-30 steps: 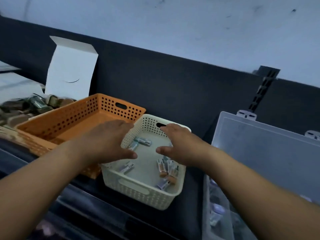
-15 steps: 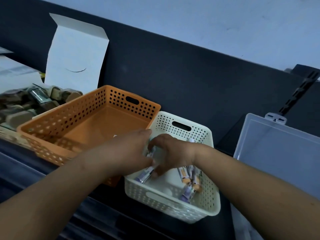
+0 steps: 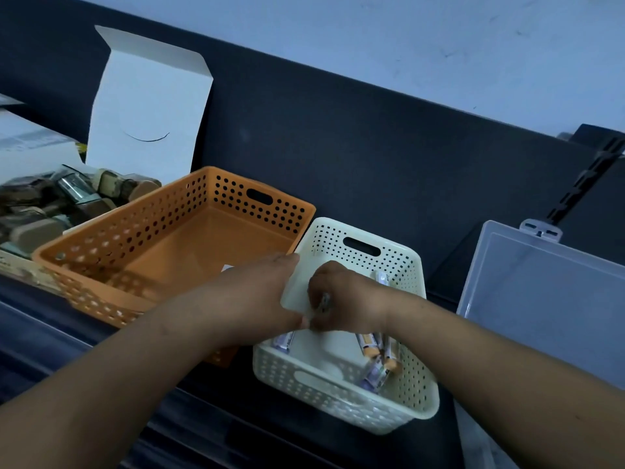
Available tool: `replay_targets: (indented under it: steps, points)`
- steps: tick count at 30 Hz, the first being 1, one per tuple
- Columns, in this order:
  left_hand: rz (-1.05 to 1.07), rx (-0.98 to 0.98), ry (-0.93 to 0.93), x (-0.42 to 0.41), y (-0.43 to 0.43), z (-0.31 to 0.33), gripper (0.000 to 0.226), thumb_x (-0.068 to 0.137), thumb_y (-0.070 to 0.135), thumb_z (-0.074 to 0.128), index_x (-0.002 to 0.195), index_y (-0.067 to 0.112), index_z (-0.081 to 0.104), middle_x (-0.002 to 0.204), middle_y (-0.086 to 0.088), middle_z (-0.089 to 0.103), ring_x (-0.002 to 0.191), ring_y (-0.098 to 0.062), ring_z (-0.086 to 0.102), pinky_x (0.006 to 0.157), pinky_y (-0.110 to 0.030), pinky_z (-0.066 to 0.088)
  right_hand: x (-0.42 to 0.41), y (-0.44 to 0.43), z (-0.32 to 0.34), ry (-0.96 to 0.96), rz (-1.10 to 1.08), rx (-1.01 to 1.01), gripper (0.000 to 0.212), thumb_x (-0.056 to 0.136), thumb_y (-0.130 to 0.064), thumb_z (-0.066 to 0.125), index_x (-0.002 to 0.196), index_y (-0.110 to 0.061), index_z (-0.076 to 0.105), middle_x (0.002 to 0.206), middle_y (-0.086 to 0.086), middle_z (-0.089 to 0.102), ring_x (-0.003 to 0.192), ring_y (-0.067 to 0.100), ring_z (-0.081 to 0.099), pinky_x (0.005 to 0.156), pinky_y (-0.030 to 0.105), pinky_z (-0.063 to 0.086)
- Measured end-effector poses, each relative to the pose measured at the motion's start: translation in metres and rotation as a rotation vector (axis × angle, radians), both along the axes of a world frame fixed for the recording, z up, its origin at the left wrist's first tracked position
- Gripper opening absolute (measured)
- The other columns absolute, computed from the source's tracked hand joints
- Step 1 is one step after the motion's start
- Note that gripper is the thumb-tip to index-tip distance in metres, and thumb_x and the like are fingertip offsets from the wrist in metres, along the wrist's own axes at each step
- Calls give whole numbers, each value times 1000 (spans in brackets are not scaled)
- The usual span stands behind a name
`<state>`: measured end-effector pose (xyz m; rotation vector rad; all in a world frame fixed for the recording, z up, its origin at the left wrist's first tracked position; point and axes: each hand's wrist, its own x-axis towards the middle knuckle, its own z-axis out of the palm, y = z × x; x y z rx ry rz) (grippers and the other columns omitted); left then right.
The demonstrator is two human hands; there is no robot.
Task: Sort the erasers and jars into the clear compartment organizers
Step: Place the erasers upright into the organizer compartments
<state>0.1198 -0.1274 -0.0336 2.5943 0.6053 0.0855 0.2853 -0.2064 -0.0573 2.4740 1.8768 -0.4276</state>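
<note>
A white perforated basket [image 3: 358,397] stands in the middle and holds several sleeved erasers [image 3: 375,360]. Both hands reach into it. My right hand [image 3: 341,299] has its fingers curled round one eraser [image 3: 325,302], of which only a sliver shows. My left hand [image 3: 257,299] lies over the basket's left wall with its fingers stretched out, its thumb meeting the right hand's fingers. Another eraser [image 3: 282,340] peeks out under the left hand. A clear organizer [image 3: 541,299] stands at the right with its lid up. Small corked jars [image 3: 50,204] fill a box at the far left.
An orange perforated basket [image 3: 142,238] sits left of the white one, touching it, with a small white thing [image 3: 228,267] on its floor. A white carton flap [image 3: 148,106] stands behind the jars. A dark panel runs along the back.
Both hands have gone down into the white basket and come together. The right hand's fingers have curled round an eraser. The view has shifted left, so the baskets sit further right.
</note>
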Motion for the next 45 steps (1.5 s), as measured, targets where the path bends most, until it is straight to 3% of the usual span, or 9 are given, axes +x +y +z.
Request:
replay_targets:
  steps: [8,13,16,20,27,29,34,41,45]
  points:
    - [22,-8,25,1,1,-3,90,86,45,62,153,27,6,159,13,10,143,-9,19,112,-29,21,3,2,0,-38,-116,-50,22,82,-10,57,98,-26,58,111,1,48,101,23,52,82,34,52]
    - [34,-40,36,3,6,-8,75,94,29,50,153,28,4,160,12,4,146,-10,13,115,-31,17,-4,-1,-3,150,8,70,44,76,3,55,109,-22,69,110,-2,65,99,16,60,87,33,52]
    - [44,-44,43,4,7,-10,76,93,29,51,153,29,5,160,13,4,146,-9,9,119,-37,14,-12,-2,-11,206,171,31,48,70,-3,70,115,-21,69,104,-7,65,97,14,60,81,28,49]
    - [51,-47,53,5,6,-8,78,93,32,54,153,27,5,160,13,3,146,-9,8,119,-44,13,-17,-3,-9,157,164,-15,49,75,-19,78,122,-24,63,125,0,49,114,21,51,96,33,45]
    - [28,-53,5,1,2,-5,85,88,48,57,153,26,8,159,12,10,145,-8,14,116,-31,18,-22,-10,3,169,49,-14,24,77,-22,78,92,-21,60,94,-1,55,85,19,58,74,35,51]
    - [25,-58,-4,0,2,-4,84,88,48,58,153,27,10,158,12,15,143,-8,19,113,-30,22,-19,-10,5,149,6,2,30,74,-19,79,79,-26,51,81,-7,52,77,16,53,65,30,45]
    - [28,-53,-2,0,1,-3,84,87,50,58,153,28,11,157,13,18,141,-9,25,113,-32,26,-7,-17,8,204,-145,63,32,74,-13,78,76,-27,49,84,-3,56,75,18,54,58,28,44]
    - [85,229,-121,3,-7,6,80,83,66,49,149,37,14,159,11,10,146,-13,-2,117,-41,3,1,-38,36,584,-333,329,22,76,-4,77,85,-15,61,88,8,63,64,16,62,49,23,47]
    - [-33,-27,-222,11,-39,21,107,63,70,67,149,39,13,154,19,20,138,-5,26,110,-29,27,1,-55,47,784,-420,485,26,76,0,77,81,-17,58,82,9,54,55,13,55,45,23,43]
